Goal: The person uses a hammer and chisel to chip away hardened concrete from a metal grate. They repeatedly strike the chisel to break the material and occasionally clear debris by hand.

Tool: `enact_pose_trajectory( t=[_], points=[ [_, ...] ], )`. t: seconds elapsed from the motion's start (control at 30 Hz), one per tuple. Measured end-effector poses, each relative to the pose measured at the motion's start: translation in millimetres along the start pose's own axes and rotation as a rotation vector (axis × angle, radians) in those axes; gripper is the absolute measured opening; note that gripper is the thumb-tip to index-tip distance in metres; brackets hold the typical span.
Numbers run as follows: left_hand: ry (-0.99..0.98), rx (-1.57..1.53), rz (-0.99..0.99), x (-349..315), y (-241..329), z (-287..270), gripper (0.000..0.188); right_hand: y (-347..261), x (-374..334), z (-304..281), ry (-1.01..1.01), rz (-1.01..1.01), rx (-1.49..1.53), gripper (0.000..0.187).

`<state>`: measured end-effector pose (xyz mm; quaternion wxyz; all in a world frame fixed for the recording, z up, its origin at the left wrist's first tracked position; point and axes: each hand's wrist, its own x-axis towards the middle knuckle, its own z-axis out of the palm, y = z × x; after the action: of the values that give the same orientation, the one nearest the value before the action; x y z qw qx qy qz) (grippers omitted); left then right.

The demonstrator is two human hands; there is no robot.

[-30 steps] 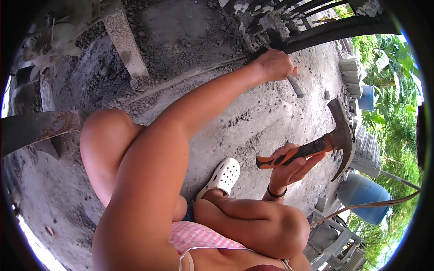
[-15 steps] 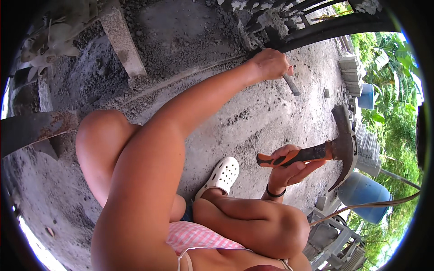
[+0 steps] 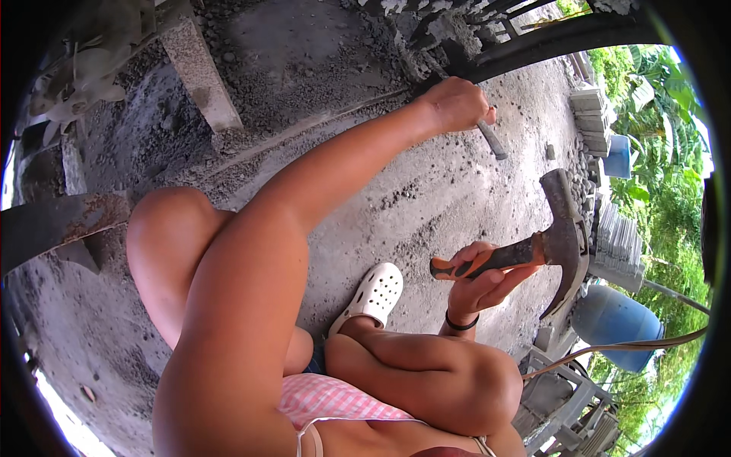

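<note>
My left hand (image 3: 455,105) is closed around a metal chisel (image 3: 494,142), whose blunt grey end sticks out below the fist. Beyond the fist, the chisel's other end reaches toward a concrete-crusted dark metal frame (image 3: 563,44); its tip is hard to make out there. In my right hand (image 3: 476,288) is a claw hammer (image 3: 562,242) with an orange and black grip. The fingers wrap the grip near its end, and the rusty head points away to the right, a gap below the chisel.
Gritty concrete floor (image 3: 350,206) spreads around my white clog (image 3: 378,293). A concrete post (image 3: 199,76) stands at the upper left, a rusty metal piece (image 3: 68,225) at the left. On the right are stacked blocks (image 3: 590,118), a blue barrel (image 3: 617,324) and a hose (image 3: 586,352).
The hammer in my right hand has shifted slightly left and up, closer to the chisel. My left hand keeps its hold in nearly the same place.
</note>
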<state>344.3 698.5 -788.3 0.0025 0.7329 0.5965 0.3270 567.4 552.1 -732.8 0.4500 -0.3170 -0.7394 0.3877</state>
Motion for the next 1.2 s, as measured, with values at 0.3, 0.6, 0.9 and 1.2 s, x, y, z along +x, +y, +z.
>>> enact_pose_trajectory(
  t=[0.3, 0.6, 0.9, 1.2],
  points=[
    [0.026, 0.043, -0.010, 2, -2, 3, 0.012, 34, -3, -3, 0.026, -0.266, 0.027, 0.046],
    [0.025, -0.052, -0.042, -3, -6, 4, 0.009, 29, -7, -5, 0.054, -0.106, 0.059, 0.056],
    [0.031, 0.050, -0.032, -16, -24, 24, 0.028, 34, -14, -2, -0.005, -0.039, -0.031, 0.057],
    [0.216, 0.032, 0.007, 4, 13, 10, 0.017, 34, -14, -6, -0.038, -0.037, -0.050, 0.057]
  ],
)
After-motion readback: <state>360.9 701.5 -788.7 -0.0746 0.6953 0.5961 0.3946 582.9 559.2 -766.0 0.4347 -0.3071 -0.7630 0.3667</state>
